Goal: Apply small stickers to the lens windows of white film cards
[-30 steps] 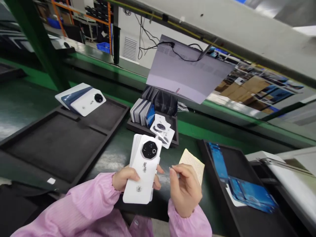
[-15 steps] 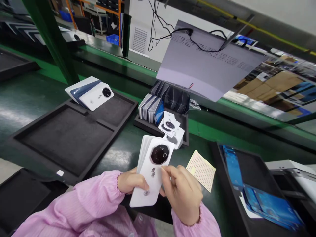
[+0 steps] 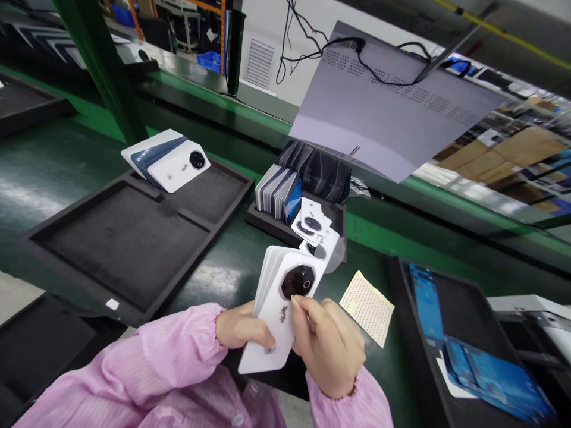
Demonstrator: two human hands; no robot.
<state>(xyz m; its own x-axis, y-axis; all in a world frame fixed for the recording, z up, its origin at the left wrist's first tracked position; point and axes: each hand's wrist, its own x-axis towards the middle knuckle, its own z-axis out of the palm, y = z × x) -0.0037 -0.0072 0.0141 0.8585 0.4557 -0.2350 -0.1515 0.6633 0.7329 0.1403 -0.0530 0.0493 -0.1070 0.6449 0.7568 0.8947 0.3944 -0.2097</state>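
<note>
My left hand [image 3: 247, 330] grips a fanned stack of white phone back panels [image 3: 274, 351], thumb pressed on the front one. That panel bears a dark, many-sided camera area and small dark lettering. My right hand [image 3: 330, 342] is closed in a pinch, thumb and index fingertip at the lower edge of the camera area; what lies between the fingertips, if anything, is too small to make out. Just behind the stack, more white panels [image 3: 312, 208] with dark camera areas lie loosely over a black tray's edge, with a greyish translucent round piece [image 3: 335, 257] beside them.
A wide black tray [image 3: 134, 306] with leaning panels [image 3: 178, 169] lies left. Behind my hands, a smaller black tray [image 3: 272, 223] holds upright panels. A yellowish dotted sticker sheet [image 3: 368, 309] lies right, near a tray with blue panels [image 3: 495, 368]. A grey monitor-like board [image 3: 383, 113] hangs above.
The view has shifted slightly, so the scene sits a little further right. My right fingertips have moved up to the camera area's edge. My left hand keeps its hold on the stack.
</note>
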